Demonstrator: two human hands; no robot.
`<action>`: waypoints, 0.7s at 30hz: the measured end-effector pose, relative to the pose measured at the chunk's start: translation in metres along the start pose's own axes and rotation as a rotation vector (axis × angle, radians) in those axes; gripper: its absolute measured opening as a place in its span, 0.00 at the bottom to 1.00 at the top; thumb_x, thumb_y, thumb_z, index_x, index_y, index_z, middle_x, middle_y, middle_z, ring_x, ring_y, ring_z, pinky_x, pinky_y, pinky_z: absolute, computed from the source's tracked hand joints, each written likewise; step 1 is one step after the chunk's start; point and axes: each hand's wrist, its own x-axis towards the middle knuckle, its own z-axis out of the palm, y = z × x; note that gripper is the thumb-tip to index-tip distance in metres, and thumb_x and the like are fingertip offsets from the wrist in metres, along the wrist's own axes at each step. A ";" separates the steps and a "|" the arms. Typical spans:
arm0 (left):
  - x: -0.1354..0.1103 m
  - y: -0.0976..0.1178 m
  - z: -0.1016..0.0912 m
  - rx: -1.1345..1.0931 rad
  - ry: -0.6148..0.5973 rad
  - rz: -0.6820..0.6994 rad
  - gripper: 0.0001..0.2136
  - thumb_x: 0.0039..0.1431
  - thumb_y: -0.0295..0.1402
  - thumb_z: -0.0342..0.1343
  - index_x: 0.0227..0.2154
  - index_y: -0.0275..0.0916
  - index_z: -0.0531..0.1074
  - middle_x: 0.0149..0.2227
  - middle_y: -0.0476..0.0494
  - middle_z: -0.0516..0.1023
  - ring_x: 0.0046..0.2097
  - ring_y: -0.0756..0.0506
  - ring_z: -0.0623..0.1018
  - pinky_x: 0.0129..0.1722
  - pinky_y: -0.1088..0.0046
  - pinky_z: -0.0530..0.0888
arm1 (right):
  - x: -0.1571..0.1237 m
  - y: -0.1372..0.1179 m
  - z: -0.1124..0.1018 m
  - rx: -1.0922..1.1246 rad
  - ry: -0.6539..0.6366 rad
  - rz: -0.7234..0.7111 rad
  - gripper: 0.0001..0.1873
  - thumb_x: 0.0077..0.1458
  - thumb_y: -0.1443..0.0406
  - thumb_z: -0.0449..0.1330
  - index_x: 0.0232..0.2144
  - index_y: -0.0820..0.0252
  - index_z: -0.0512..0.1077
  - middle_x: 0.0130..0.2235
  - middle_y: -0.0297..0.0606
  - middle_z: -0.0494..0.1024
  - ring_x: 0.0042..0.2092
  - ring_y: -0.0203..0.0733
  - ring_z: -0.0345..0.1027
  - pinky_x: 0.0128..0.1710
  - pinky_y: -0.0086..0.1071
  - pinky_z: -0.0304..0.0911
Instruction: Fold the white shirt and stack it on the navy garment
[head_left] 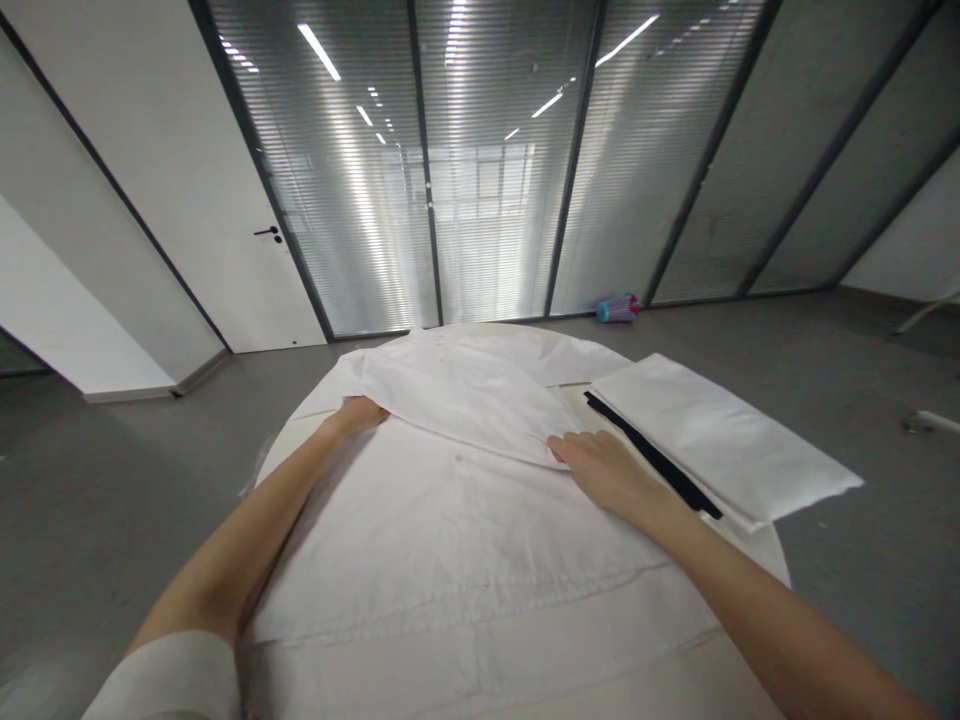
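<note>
A white button-up shirt (420,540) lies spread over a round table, with a layer of its cloth folded across the upper part. My left hand (365,413) grips the left end of that layer's edge, its fingertips hidden under the fabric. At the edge's other end, my right hand (596,465) is closed, pinching the cloth between thumb and fingers. Between my two hands the edge runs in a slightly slack line. A small button shows on the shirt just below it.
To the right, a folded white cloth or flat packet (735,430) overhangs the pale tabletop (765,545). Beside it lies a long black strip (652,455). A blue and pink object (618,308) rests on the floor by the glass wall. A white door (262,270) stands at left.
</note>
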 end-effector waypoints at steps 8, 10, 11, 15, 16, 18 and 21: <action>-0.026 -0.007 -0.005 -0.027 -0.057 -0.069 0.23 0.67 0.41 0.43 0.55 0.33 0.74 0.60 0.34 0.72 0.63 0.35 0.70 0.62 0.63 0.64 | 0.000 0.008 -0.011 0.386 -0.099 -0.102 0.08 0.56 0.64 0.60 0.40 0.56 0.73 0.40 0.39 0.78 0.39 0.44 0.73 0.36 0.31 0.61; -0.024 -0.007 -0.004 -0.046 -0.049 -0.074 0.23 0.67 0.41 0.44 0.54 0.33 0.74 0.60 0.33 0.72 0.63 0.35 0.69 0.62 0.62 0.64 | 0.009 0.012 -0.005 0.476 0.057 0.038 0.14 0.63 0.59 0.55 0.46 0.59 0.72 0.45 0.43 0.77 0.43 0.45 0.72 0.42 0.32 0.63; -0.023 -0.006 -0.004 -0.056 -0.044 -0.077 0.23 0.66 0.42 0.45 0.54 0.32 0.75 0.59 0.33 0.72 0.63 0.34 0.70 0.62 0.62 0.64 | 0.015 0.014 0.000 0.455 0.114 0.134 0.15 0.66 0.58 0.52 0.47 0.61 0.72 0.46 0.46 0.76 0.46 0.46 0.72 0.45 0.33 0.62; -0.022 -0.005 -0.003 -0.089 -0.020 -0.091 0.24 0.65 0.47 0.46 0.52 0.35 0.76 0.57 0.36 0.75 0.61 0.35 0.72 0.60 0.62 0.67 | 0.032 0.020 0.017 0.366 0.055 0.286 0.13 0.66 0.61 0.53 0.39 0.64 0.75 0.45 0.50 0.77 0.47 0.48 0.72 0.46 0.33 0.61; -0.023 -0.004 -0.003 -0.095 -0.013 -0.095 0.25 0.65 0.49 0.46 0.52 0.37 0.76 0.57 0.37 0.76 0.61 0.35 0.72 0.60 0.63 0.67 | 0.034 0.022 0.019 0.388 0.041 0.292 0.12 0.66 0.62 0.53 0.39 0.63 0.74 0.44 0.49 0.78 0.46 0.47 0.73 0.45 0.32 0.61; -0.024 -0.003 -0.004 -0.103 -0.005 -0.102 0.25 0.65 0.50 0.46 0.51 0.38 0.76 0.57 0.38 0.76 0.61 0.36 0.72 0.60 0.63 0.67 | 0.037 0.025 0.020 0.416 0.086 0.343 0.12 0.67 0.63 0.52 0.42 0.62 0.73 0.45 0.47 0.79 0.47 0.46 0.73 0.44 0.31 0.61; -0.026 -0.002 -0.005 -0.105 -0.004 -0.112 0.26 0.65 0.51 0.45 0.51 0.38 0.76 0.56 0.39 0.77 0.61 0.36 0.72 0.60 0.64 0.67 | 0.038 0.027 0.019 0.345 0.125 0.430 0.12 0.67 0.64 0.50 0.47 0.61 0.70 0.45 0.47 0.79 0.48 0.49 0.73 0.44 0.34 0.62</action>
